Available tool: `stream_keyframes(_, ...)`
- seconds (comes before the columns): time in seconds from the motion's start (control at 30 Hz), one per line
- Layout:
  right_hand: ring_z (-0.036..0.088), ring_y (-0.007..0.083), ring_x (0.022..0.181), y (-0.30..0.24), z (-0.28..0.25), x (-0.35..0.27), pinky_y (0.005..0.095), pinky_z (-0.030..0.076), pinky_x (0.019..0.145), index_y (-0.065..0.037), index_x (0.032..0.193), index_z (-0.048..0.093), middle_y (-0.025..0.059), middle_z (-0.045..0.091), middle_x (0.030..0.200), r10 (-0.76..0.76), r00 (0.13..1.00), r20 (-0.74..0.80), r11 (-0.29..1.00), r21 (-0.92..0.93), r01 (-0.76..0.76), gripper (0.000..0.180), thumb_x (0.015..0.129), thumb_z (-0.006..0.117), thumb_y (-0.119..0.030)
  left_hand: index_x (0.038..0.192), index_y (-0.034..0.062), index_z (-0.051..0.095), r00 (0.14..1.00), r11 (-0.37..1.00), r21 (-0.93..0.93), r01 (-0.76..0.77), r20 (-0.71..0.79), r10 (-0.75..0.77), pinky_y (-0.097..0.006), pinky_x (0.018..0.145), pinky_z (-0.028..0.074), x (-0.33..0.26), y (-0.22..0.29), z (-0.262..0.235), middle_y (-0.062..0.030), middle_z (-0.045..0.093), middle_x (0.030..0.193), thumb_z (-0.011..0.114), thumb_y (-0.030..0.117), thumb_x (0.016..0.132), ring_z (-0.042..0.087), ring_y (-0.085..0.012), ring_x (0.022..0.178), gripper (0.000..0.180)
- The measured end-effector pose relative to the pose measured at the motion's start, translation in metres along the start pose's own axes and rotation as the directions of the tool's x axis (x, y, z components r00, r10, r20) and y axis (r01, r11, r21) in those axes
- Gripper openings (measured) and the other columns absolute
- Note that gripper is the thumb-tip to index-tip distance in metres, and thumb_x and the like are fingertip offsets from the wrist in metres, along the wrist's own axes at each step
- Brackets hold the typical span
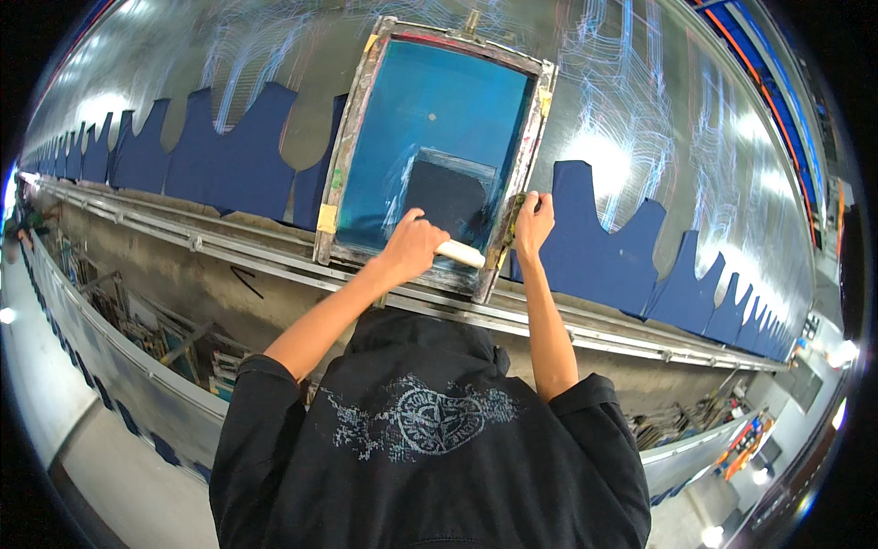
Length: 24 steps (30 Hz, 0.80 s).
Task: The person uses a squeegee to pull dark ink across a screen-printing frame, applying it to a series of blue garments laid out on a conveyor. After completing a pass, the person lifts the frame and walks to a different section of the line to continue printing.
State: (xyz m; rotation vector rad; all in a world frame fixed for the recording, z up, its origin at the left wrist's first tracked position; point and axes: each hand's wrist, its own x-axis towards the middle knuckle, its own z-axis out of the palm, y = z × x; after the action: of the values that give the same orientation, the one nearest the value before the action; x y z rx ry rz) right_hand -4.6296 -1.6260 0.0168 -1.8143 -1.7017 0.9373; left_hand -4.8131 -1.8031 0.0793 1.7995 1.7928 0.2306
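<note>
Head view: the squeegee [464, 254], a pale bar, lies over the near end of the blue mesh [448, 101], inside the screen frame [355, 137], just below the dark square patch [448, 188]. Likely light and rigid, easy for you to carry in one fist; if ink has crept onto the bar, expect a slick grip. Best hold: across the top of the handle, near mid-length, so the blade edge bears evenly. Mesh should give a little and could tear under a corner, so keep the edge flat. Frame looks stiff and more awkward than heavy; take it by its side bars, clear of the mesh. Navy fabric pieces [233, 156] on the worktop [311, 64] look soft, quick to ruffle if the frame drags. Pose: your left hand [413, 247] is closed over the squeegee's left end, knuckles up, forearm slanting in from lower left, bar tipping down to the right. Your right hand [535, 222] is curled round a dark side grip [516, 216] on the frame's right bar, forearm steep, nearly straight; fingertips mostly hidden, so their exact purchase you cannot tell.
</note>
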Motion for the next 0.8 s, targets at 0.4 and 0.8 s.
stream_keyframes(0.4, 0.065, 0.038, 0.091, -0.085, 0.021, 0.005, 0.0476, 0.046, 0.092, -0.004, 0.103, 0.064, 0.0159, 0.068, 0.09, -0.626, 0.574, 0.528, 0.641, -0.07, 0.764, 0.02, 0.083, 0.067, -0.004, 0.1, 0.0087, 0.073, 0.973, 0.996, 0.07, -0.047, -0.224, 0.061, -0.052, 0.116, 0.038, 0.103, -0.048, -0.055, -0.0145, 0.074, 0.091, 0.067, 0.0, 0.077, 0.07, -0.0305, 0.093, 0.025)
stream_keyframes(0.8, 0.067, 0.0364, 0.106, -0.039, -0.043, -0.065, 0.0465, 0.044, 0.101, -0.003, 0.124, 0.065, 0.0182, 0.071, 0.108, -0.45, 0.847, 0.282, 0.88, -0.019, 0.474, 0.048, 0.087, 0.08, -0.029, 0.097, 0.0128, 0.078, 0.995, 0.995, 0.089, 0.053, -0.086, -0.046, -0.057, 0.122, 0.028, 0.048, -0.013, -0.039, -0.0124, 0.077, 0.086, 0.073, 0.003, 0.076, 0.073, -0.0312, 0.088, 0.024)
